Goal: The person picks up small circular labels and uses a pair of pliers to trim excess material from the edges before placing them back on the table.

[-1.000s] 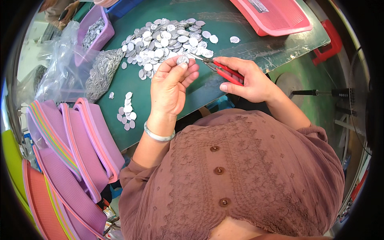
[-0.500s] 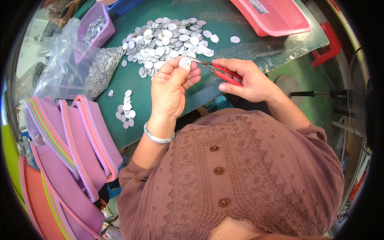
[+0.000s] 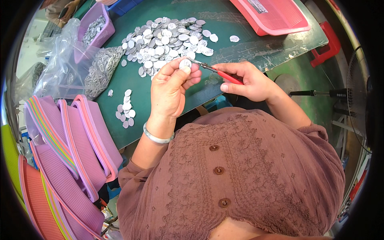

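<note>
Between the thumb and fingers of my left hand (image 3: 170, 86) is a small oval silver medal (image 3: 185, 63). My right hand (image 3: 250, 82) grips red-handled pliers (image 3: 229, 77), whose jaws meet the medal's upper right edge. Whatever the jaw tips pinch is too small to make out. A large heap of similar silver medals (image 3: 160, 42) lies on the green table just beyond my hands. To the left of my left wrist is a smaller group of medals (image 3: 127, 106).
A clear plastic bag of metal links (image 3: 104, 70) lies at the left, beside a purple basket (image 3: 94, 32) of small metal pieces. Stacked purple baskets (image 3: 84, 148) stand at lower left. A pink basket (image 3: 276, 18) sits at the far right of the table (image 3: 236, 54).
The pliers' handles have closed together and turned slightly in my right hand. My left hand and the medal stay almost in place.
</note>
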A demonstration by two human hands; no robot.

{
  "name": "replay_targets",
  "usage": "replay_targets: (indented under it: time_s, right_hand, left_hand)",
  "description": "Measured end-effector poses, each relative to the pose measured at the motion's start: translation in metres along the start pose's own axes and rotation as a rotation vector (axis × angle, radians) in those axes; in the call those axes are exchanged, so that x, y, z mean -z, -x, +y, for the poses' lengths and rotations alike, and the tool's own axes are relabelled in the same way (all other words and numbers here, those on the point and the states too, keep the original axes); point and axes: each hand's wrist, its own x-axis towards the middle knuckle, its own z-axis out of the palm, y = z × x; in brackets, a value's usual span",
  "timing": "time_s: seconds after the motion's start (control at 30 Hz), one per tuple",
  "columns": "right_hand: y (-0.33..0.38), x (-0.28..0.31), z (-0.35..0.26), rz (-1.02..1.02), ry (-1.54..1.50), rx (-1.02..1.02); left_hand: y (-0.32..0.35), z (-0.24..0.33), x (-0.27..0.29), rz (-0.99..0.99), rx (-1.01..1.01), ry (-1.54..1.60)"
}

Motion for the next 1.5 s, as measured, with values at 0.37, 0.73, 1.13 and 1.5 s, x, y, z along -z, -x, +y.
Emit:
replay_targets:
  time_s: [0.37, 0.73, 1.13, 1.5]
  right_hand:
    - [-0.002, 0.004, -0.003, -0.030, -0.342, -0.135]
    - [-0.004, 0.007, 0.002, 0.001, -0.315, -0.201]
    - [-0.004, 0.008, 0.003, -0.009, -0.257, -0.200]
    - [-0.003, 0.007, 0.004, -0.001, -0.305, -0.182]
  left_hand:
    - [0.001, -0.001, 0.003, 0.092, 0.058, 0.062]
    - [0.003, 0.000, 0.016, 0.031, 0.100, 0.255]
    - [0.005, 0.001, 0.021, 0.014, 0.102, 0.367]
    - [0.007, 0.000, 0.021, 0.052, 0.101, 0.356]
